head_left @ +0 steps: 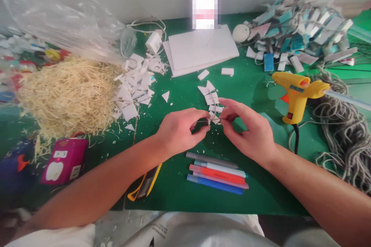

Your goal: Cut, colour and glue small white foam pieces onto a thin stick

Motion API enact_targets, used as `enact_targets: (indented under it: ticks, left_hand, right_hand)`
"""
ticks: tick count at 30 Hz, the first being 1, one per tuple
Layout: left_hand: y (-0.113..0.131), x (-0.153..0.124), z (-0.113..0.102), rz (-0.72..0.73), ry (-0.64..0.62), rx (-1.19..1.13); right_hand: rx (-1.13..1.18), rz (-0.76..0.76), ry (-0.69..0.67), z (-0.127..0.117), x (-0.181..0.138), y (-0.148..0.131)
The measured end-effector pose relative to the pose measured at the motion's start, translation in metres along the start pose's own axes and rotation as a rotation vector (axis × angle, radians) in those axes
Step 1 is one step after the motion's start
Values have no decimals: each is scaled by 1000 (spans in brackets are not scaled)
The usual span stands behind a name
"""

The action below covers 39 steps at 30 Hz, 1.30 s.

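My left hand [182, 129] pinches a small piece at its fingertips, its kind too small to make out. Facing it, my right hand [249, 127] has thumb and forefinger closed on the end of a thin grey cord. The cord runs between the two sets of fingertips and up over several white foam pieces [212, 98] lying in a row on the table. Just above them rest two small white foam blocks, the left one [203, 75] tilted and the right one [227, 71] lying straight. Several felt-tip pens [217, 173] lie side by side below my hands.
A yellow glue gun [298, 92] stands right, before a heap of grey cord [342, 135]. White foam sheets [203, 48] lie at the back. Left are straw shreds [69, 96], foam scraps [135, 88] and a pink power socket [65, 162]. A box cutter [146, 181] lies under my left forearm.
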<state>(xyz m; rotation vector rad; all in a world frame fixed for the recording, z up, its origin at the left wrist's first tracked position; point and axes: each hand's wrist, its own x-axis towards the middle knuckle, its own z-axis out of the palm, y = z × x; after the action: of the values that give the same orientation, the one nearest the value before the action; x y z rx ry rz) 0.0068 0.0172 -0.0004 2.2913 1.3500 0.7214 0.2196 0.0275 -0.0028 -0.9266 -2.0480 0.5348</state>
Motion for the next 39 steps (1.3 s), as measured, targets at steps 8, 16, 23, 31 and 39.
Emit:
enact_targets:
  ticks: [8, 16, 23, 31, 39]
  left_hand:
    - [-3, 1, -1, -61, -43, -98]
    - [3, 6, -13, -390, -144, -564]
    - [6, 10, -23, -416, -266, -586]
    - [8, 8, -21, -453, -243, -599]
    - [8, 4, -14, -450, -84, -549]
  right_hand:
    - [121, 11, 156, -3, 0, -1]
    - [72, -46, 119, -6, 2, 2]
    - [12, -79, 41, -9, 3, 3]
    - [3, -84, 24, -7, 2, 2]
    - [25, -91, 25, -7, 3, 1]
